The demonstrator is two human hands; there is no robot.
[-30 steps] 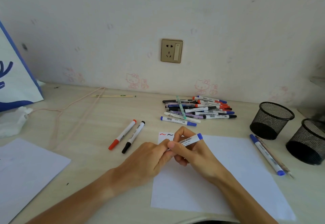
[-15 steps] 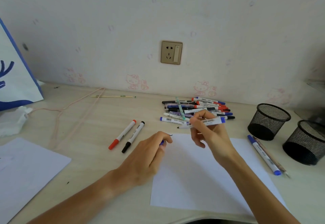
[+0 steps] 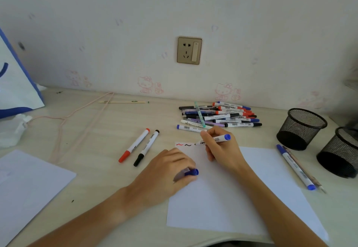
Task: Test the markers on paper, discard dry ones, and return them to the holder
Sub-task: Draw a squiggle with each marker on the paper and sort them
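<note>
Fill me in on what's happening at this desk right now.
A person is testing markers on a white sheet of paper. The right hand holds an uncapped blue marker with its tip at the sheet's top left corner, next to a red squiggle and a black squiggle. The left hand grips the blue cap. A pile of markers waits behind, and two mesh holders stand on the right.

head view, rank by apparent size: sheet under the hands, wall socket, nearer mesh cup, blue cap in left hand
1. Sheet of paper, by far the largest.
2. Nearer mesh cup, though it is cropped at the frame edge.
3. Wall socket, farther away, so its true size is unsure.
4. Blue cap in the left hand.
</note>
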